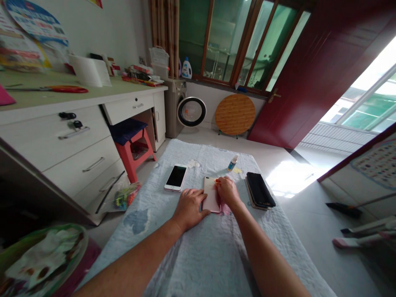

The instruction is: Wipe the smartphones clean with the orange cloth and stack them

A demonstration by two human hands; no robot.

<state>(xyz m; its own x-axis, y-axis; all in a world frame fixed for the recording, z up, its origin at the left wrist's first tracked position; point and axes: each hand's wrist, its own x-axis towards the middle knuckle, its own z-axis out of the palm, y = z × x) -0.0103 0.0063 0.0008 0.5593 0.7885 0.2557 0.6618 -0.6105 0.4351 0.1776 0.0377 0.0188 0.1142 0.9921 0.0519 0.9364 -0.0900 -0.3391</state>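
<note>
A pale pink phone (211, 198) lies back side up on the cloth-covered table (198, 264). My left hand (189, 209) grips its lower left corner, the thumb along the bottom edge and a finger on the left side. Over its right side is my right hand (227, 190), fingers pinched on a small orange thing (217, 180) that touches the phone's back; its kind is mostly hidden by the fingers. A white phone (176, 177) rests screen up to the left. To the right, a black phone (260, 189) lies on a flat, light-coloured item. A small spray bottle (232, 163) stands beyond my right hand.
Left of the table are a desk with drawers (77, 144), a red stool (133, 152) and a full waste bin (86, 243). A washing machine (175, 107) with its door open and a round wooden tabletop (235, 114) stand at the back. Brooms (345, 209) lie right.
</note>
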